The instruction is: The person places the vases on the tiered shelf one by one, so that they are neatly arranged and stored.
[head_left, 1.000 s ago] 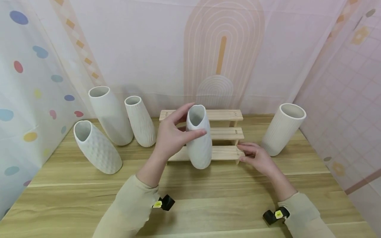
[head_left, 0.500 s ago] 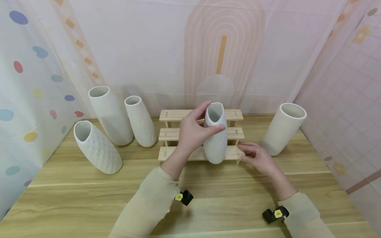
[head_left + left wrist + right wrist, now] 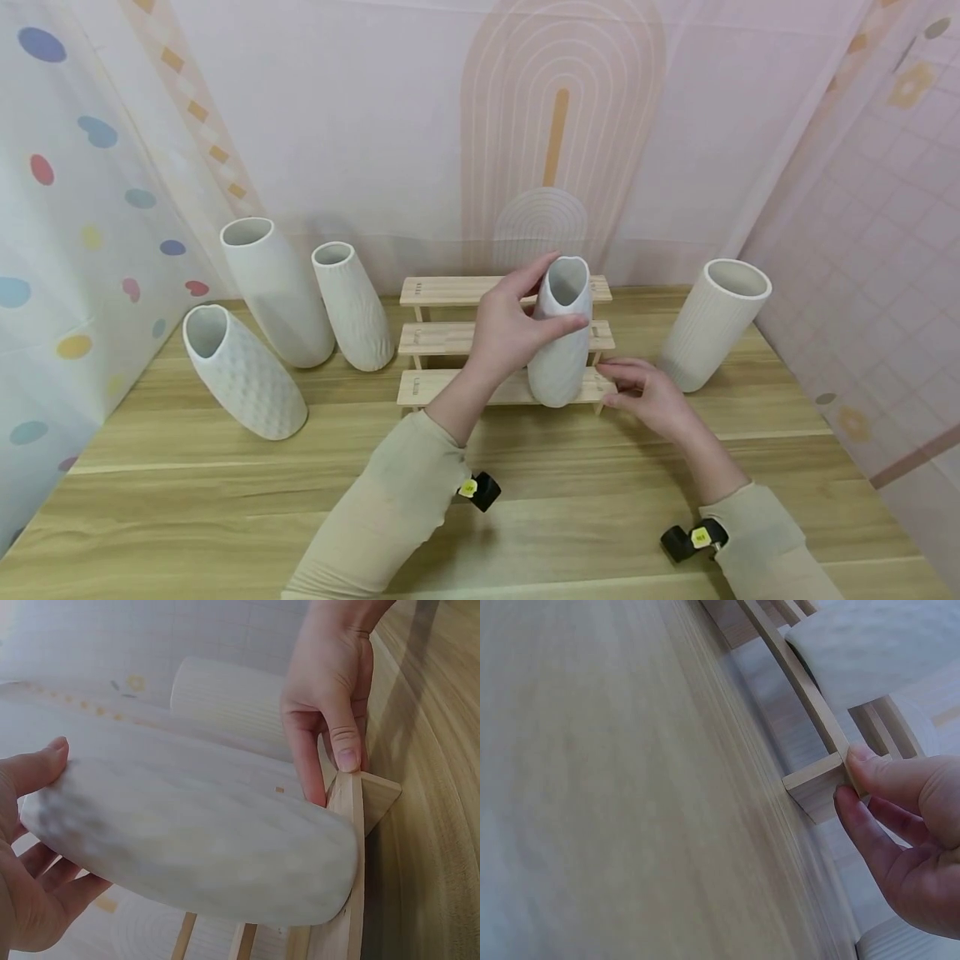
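Note:
My left hand grips a white vase with a wavy notched rim, thumb across its front and fingers behind. The vase stands nearly upright at the lowest step of a three-step wooden rack, toward that step's right part. In the left wrist view, the base of the vase meets the step's board. My right hand pinches the right end of the lowest step; in the right wrist view, thumb and fingertips hold the end of the rack near its leg.
To the left on the wooden table stand a dimpled vase, a tall smooth vase and a slim ribbed vase. A wide ribbed cylinder vase stands right of the rack. Patterned curtains hang behind and at the sides.
My left hand has carried the vase rightward and slightly back, from the middle of the lowest step to its right part. The right hand has stayed at the rack's end.

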Demonstrator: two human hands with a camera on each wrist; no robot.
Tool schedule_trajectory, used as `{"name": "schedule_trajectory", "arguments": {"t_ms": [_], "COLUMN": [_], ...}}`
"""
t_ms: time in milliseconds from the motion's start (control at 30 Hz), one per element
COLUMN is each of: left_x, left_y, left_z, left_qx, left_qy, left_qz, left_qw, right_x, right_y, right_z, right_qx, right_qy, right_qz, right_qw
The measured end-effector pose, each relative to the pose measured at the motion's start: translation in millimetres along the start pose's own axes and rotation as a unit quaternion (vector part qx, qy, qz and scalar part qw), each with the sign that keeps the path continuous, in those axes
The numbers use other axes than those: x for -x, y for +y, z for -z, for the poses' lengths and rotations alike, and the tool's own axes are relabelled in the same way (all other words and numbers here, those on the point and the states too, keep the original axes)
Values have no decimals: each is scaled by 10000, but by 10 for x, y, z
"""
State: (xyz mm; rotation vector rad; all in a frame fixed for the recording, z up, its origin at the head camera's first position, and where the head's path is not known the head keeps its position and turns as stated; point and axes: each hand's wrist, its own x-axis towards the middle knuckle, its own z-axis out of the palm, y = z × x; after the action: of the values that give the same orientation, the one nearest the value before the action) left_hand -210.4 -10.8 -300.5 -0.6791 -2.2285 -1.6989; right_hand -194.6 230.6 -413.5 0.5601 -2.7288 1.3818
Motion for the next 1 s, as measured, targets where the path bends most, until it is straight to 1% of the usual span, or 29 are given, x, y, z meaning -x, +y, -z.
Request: {"name": "schedule_trajectory", "arguments": {"t_ms": [133, 267, 467, 567, 667, 733, 1000], "left_x": [0, 9, 51, 65, 77, 87, 120], "left_y": [10, -5, -40, -46, -76, -94, -107], "left_z": [-7, -11, -32, -27, -19, -18, -48], "left_qx": [-50, -166, -134, -282, -430, -503, -641], "left_qy": [-113, -134, -161, -283, -470, -541, -409], "left_qz": [44, 50, -139, -258, -289, -307, -384], "left_qw": [9999, 9998, 9997, 9989, 9976, 9968, 9964], "right_x": [2, 1, 10, 14, 17, 15, 17], "right_y": [-3, -3, 3, 4, 9, 14, 3], "right_z": [0, -5, -4, 0, -1, -4, -7], "right_qx": [-35, -71, -50, -54, -57, -43, 42], "right_qy": [-15, -43, -61, -39, -25, -16, 41], "right_qz": [-31, -61, -58, 2, 76, 101, 70], "right_qw": [10000, 9999, 10000, 10000, 10000, 9999, 10000]}}
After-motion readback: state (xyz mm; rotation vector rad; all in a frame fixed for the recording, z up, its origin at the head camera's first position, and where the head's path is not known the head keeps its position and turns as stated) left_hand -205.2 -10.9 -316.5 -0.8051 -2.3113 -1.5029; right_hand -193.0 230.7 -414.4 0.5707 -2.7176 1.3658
